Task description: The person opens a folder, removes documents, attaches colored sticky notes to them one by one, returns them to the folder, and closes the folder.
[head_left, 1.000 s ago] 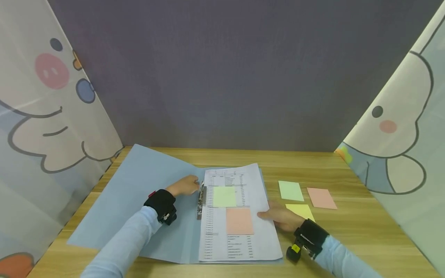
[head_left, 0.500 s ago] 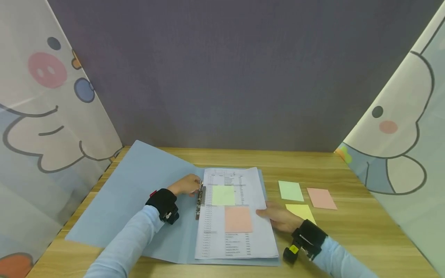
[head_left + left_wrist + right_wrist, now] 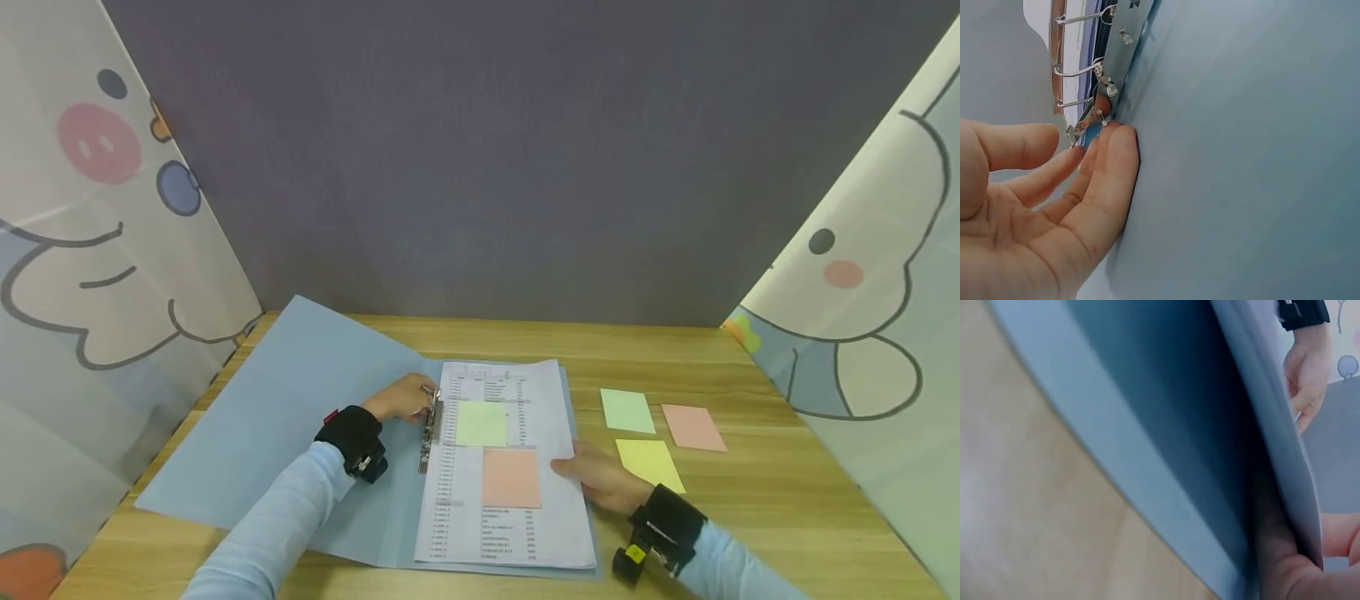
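Observation:
A light-blue ring binder folder [image 3: 277,433] lies spread on the table, cover to the left. My left hand [image 3: 402,397] is at the upper end of the metal ring clip [image 3: 430,437]. In the left wrist view its fingertips touch the clip's end, the thumb standing apart; the rings [image 3: 1079,72] run by the sheets' edge. Printed sheets of paper [image 3: 457,533] lie on the folder's right side, bearing a green sticky note [image 3: 482,423] and a pink sticky note [image 3: 512,477]. My right hand [image 3: 603,477] pinches their right edge, thumb on top, fingers underneath; the right wrist view shows them lifted off the folder there.
Right of the folder lie a pale green note [image 3: 627,412], a pink note [image 3: 693,427] and a yellow note [image 3: 650,464] on the wooden table [image 3: 795,517]. A dark grey panel [image 3: 480,167] stands behind, with patterned cloth [image 3: 67,292] at both sides.
The sheets' lower part has shifted left and lies more squarely over the folder, the right hand moving slightly left with them. The left hand stays by the clip's upper end.

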Tool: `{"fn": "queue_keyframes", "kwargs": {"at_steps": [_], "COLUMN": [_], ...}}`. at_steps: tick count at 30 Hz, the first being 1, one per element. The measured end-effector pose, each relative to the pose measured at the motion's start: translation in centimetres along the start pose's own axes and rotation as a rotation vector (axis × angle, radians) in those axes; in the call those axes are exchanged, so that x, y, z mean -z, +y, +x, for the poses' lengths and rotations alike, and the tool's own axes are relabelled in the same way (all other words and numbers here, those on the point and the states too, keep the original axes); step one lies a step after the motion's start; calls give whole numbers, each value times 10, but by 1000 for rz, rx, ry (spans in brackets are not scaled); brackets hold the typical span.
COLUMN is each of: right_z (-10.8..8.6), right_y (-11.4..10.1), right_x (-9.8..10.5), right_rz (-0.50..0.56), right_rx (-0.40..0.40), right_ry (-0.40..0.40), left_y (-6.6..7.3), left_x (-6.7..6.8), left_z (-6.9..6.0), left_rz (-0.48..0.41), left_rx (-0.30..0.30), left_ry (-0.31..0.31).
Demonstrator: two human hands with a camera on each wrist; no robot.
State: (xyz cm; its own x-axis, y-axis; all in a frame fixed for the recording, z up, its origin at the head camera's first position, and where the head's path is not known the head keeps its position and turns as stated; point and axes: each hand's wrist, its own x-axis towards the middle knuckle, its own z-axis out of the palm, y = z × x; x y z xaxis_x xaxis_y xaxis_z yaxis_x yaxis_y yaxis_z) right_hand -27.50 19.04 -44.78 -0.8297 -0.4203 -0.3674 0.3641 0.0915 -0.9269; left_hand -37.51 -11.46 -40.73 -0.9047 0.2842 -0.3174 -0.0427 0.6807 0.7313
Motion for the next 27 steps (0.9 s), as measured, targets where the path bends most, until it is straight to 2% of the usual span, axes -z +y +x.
{"fn": "queue_keyframes", "kwargs": {"at_steps": [7, 9, 14, 18, 22, 24, 27], "right_z": [-4, -4, -4, -3, -3, -2, -1], "right_y": [0, 0, -1, -2, -4, -4, -4], "right_x": [-6, -6, -6, -4, -2, -1, 0], "right_rz": [-47, -52, -57, -64, -74, -80, -86], "right_rx": [1, 4, 9, 8, -1, -7, -10], "right_ry": [40, 34, 19, 14, 23, 28, 29], "left_y": [1, 0, -4, -1, 5, 9, 11], "left_x": [0, 1, 2, 3, 2, 0, -2], "left_z": [-3, -4, -11, -20, -28, -31, -36], "left_rz": [13, 6, 53, 132, 267, 319, 346], "left_rx": [3, -19, -114, -159, -200, -204, -188], "left_ry": [27, 33, 86, 143, 202, 218, 228]}}
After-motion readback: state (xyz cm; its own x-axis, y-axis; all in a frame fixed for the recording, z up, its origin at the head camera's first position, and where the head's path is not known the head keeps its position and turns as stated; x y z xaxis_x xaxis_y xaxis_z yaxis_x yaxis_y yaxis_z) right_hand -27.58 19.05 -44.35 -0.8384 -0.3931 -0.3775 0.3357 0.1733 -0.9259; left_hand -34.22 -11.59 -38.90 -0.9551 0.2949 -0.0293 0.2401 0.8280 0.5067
